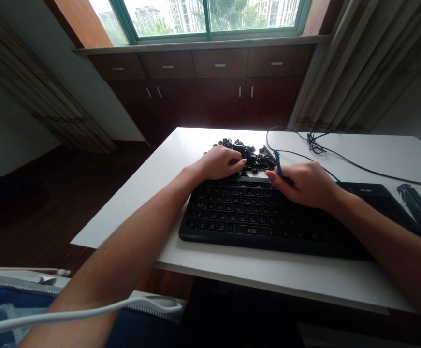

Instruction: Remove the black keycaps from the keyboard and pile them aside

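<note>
A black keyboard (254,217) lies on the white table (159,183), with many keycaps taken off. A heap of loose black keycaps (255,157) sits just behind it. My left hand (219,163) rests curled at the keyboard's top edge beside the heap, fingers closed; what they pinch is hidden. My right hand (304,183) is closed round a thin blue tool (278,164), its tip pointing up over the keyboard's top row.
A black cable (341,157) loops across the table's right side, with a knotted bundle (313,140) behind. A black strip-like object (418,208) lies at the right edge. Dark wooden cabinets stand under the window. A white cord (87,314) crosses my lap.
</note>
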The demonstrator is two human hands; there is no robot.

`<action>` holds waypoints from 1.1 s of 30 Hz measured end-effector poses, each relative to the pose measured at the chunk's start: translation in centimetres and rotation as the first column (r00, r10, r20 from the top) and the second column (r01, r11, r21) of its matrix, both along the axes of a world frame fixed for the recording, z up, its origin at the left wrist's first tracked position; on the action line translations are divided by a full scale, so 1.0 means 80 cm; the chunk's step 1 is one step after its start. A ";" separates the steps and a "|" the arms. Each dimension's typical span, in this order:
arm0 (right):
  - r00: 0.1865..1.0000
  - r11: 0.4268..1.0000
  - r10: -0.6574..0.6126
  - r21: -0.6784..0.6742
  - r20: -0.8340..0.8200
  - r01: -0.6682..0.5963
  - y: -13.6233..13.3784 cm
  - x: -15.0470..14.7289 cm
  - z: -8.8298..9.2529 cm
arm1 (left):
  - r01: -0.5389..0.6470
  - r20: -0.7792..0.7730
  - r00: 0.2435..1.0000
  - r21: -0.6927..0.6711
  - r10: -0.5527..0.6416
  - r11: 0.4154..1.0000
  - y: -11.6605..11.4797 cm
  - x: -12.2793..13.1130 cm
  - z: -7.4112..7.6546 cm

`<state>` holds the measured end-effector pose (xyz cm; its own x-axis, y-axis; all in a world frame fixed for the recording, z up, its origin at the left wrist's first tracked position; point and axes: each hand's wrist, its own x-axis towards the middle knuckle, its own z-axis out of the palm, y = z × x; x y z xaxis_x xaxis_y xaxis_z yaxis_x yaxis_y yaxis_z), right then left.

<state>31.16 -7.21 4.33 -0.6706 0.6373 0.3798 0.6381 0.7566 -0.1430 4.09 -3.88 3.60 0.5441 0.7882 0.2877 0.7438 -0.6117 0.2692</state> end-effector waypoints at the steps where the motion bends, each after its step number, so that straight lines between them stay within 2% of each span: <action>1: 1.000 1.000 0.001 0.001 0.002 -0.001 0.000 0.000 0.000 | -0.001 0.001 1.000 -0.001 0.001 1.000 0.000 0.000 0.000; 33: 0.997 0.996 0.082 0.018 0.003 -0.082 0.002 0.001 -0.002 | 0.007 -0.012 1.000 0.014 -0.007 1.000 0.000 0.000 0.000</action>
